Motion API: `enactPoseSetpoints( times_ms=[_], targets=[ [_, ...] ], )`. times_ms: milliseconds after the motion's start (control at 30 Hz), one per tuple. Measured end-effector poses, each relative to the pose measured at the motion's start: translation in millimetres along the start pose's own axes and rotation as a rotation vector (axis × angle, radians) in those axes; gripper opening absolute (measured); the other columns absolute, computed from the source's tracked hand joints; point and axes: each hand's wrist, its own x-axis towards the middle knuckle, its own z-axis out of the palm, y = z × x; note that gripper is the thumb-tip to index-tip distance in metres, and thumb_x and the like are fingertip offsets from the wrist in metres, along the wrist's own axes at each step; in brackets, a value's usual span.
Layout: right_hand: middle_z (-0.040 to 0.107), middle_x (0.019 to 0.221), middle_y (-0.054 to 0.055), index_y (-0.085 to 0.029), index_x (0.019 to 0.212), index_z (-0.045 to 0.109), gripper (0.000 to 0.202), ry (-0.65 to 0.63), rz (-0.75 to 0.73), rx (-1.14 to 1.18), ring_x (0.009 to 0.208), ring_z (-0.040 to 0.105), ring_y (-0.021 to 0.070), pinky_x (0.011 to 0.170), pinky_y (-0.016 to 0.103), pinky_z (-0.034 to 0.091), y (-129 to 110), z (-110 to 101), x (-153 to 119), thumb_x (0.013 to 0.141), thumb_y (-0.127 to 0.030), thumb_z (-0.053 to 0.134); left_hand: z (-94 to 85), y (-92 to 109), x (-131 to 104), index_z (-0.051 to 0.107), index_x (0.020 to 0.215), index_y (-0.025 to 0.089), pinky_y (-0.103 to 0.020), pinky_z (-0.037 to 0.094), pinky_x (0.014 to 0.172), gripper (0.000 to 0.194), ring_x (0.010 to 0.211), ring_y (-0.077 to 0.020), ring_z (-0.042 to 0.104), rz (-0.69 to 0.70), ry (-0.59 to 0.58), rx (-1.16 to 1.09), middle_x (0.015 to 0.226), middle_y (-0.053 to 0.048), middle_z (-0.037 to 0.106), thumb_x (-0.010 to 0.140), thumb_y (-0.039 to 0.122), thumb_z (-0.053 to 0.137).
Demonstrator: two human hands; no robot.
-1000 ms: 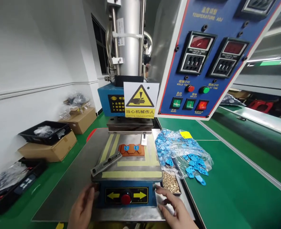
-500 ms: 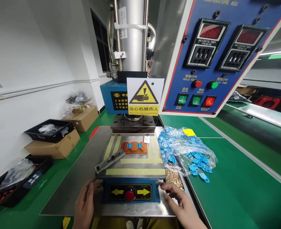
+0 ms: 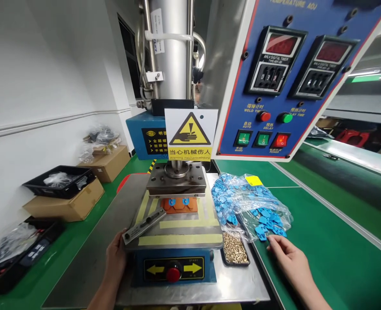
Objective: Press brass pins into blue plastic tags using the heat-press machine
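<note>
An orange piece [image 3: 180, 206] with two blue tabs [image 3: 185, 201] lies on the taped metal bed [image 3: 190, 224], partly beneath the press plate [image 3: 176, 178]. My left hand [image 3: 115, 256] is at the bed's left front edge, near the end of a metal bar [image 3: 144, 225]; its fingertips are hidden. At the right, my right hand [image 3: 285, 254] is low over the green table, thumb and forefinger drawn together beside loose blue tabs [image 3: 269, 221]. Anything between those fingertips is too small or covered to make out.
Right of the bed are a clear bag of blue tabs [image 3: 229, 198] and a black tray of brass parts [image 3: 234, 249]. A red button [image 3: 173, 274] is on the blue base front. A control box [image 3: 267, 107] overhangs the right; cartons [image 3: 64, 202] stand left.
The press plate has come down closer to the orange piece. My right hand has left the base's right side and moved right to the blue tabs. My left hand has moved up slightly.
</note>
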Motion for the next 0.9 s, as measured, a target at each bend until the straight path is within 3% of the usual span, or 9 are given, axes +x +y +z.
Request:
enactPoseSetpoints(
  times_ms=[100, 300, 633, 900],
  targets=[
    [0.071, 0.069, 0.002, -0.022, 0.083, 0.07, 0.047, -0.047, -0.021, -0.05, 0.067, 0.067, 0.0202, 0.059, 0.024, 0.051, 0.7, 6.4, -2.0, 0.076, -0.066, 0.052, 2.3, -7.8, 1.1, 0.07, 0.089, 0.017, -0.034, 0.054, 0.061, 0.063, 0.087, -0.0329, 0.068, -0.077, -0.084, -0.09, 0.091, -0.012, 0.073, 0.055, 0.07, 0.064],
    [0.073, 0.073, 0.002, -0.023, 0.086, 0.071, 0.048, -0.072, -0.015, -0.071, 0.072, 0.069, 0.0212, 0.062, 0.024, 0.052, 3.2, 8.5, -3.6, 0.077, -0.066, 0.051, 3.2, 4.5, -2.6, 0.07, 0.073, 0.017, -0.036, 0.055, 0.062, 0.051, 0.078, -0.0328, 0.067, -0.009, -0.129, -0.086, 0.076, -0.01, 0.072, 0.047, 0.06, 0.07],
    [0.073, 0.078, 0.0, -0.026, 0.086, 0.071, 0.048, -0.1, 0.004, -0.119, 0.075, 0.069, 0.0203, 0.064, 0.023, 0.051, 1.2, 7.8, -3.8, 0.075, -0.067, 0.05, 3.9, 16.1, -8.1, 0.064, 0.059, 0.019, -0.04, 0.057, 0.066, 0.032, 0.075, -0.0333, 0.067, 0.073, -0.138, -0.05, 0.066, -0.009, 0.069, 0.053, 0.051, 0.06],
    [0.073, 0.079, -0.001, -0.026, 0.086, 0.07, 0.048, -0.115, 0.003, -0.148, 0.074, 0.068, 0.0201, 0.062, 0.024, 0.051, -3.3, 6.3, -3.8, 0.076, -0.067, 0.048, 3.7, 8.2, -7.1, 0.067, 0.066, 0.019, -0.04, 0.058, 0.068, 0.027, 0.08, -0.0337, 0.069, 0.084, -0.16, -0.049, 0.074, -0.01, 0.073, 0.056, 0.043, 0.058]
  ],
)
